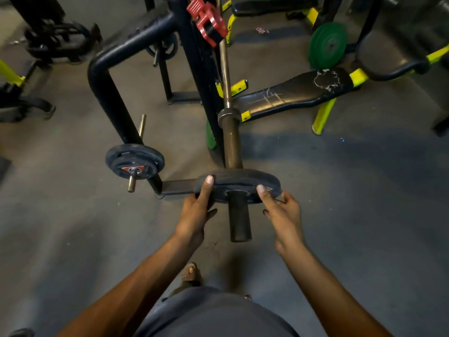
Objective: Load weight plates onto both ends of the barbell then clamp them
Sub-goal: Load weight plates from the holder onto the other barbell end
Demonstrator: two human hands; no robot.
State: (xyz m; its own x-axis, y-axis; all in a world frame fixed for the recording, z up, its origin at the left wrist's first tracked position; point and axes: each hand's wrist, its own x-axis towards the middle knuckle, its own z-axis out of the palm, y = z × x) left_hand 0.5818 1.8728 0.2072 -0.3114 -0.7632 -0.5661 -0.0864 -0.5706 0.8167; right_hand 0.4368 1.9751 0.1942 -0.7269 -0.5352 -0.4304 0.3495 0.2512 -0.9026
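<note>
Our grey shirt fills the bottom edge of the view, and both bare forearms reach forward from it over the concrete floor. We look along a barbell that runs away from us, its thick near end pointing back at us.

Our hands hold a dark weight plate threaded onto that near end. The left hand grips the plate's left rim and the right hand grips its right rim, each with the thumb on the face nearest us. The hands are apart, one on each side of the bar.

We judge the task to be at an early stage. The plate is on the bar but only part way, with bare metal between it and the stop ring further along. It needs pushing up to that ring. A red clamp sits high up by the rack post, away from this end, so clamping is not yet done. The far end of the bar is out of view, so we cannot tell whether it is loaded.

Another small plate sits on a storage peg to the left.
</note>
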